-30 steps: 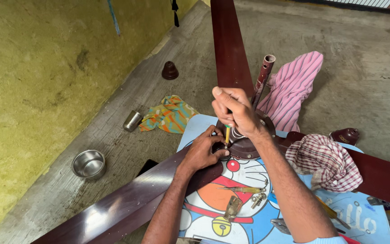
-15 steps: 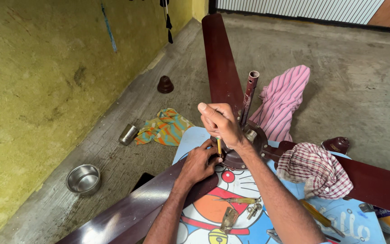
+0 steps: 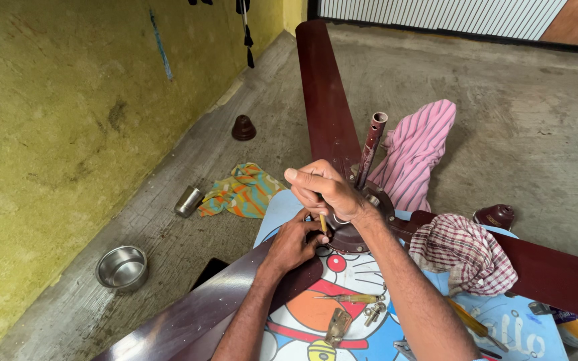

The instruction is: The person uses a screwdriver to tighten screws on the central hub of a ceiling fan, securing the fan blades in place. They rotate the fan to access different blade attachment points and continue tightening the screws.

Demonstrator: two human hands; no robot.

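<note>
Yellow-handled slim screwdriver [image 3: 322, 222] stands near-vertical, tip down at dark-brown metal fan hub [image 3: 356, 230]; my right hand [image 3: 322, 189] clamps it, left hand [image 3: 296, 242] presses maroon blade [image 3: 195, 314] just below.

Fan motor [image 3: 359, 224] on mat [image 3: 342, 274]; bowl [image 3: 122, 267] far left; cloth [image 3: 463, 251] right.

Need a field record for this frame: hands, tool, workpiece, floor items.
right hand: grips a yellow-handled screwdriver, tip down at the fan hub
left hand: presses on a dark red fan blade near the hub
workpiece: ceiling fan motor hub with downrod upright, lying on a cartoon-print mat
floor items: steel bowl, steel cup, colourful cloth, checked cloth
</note>
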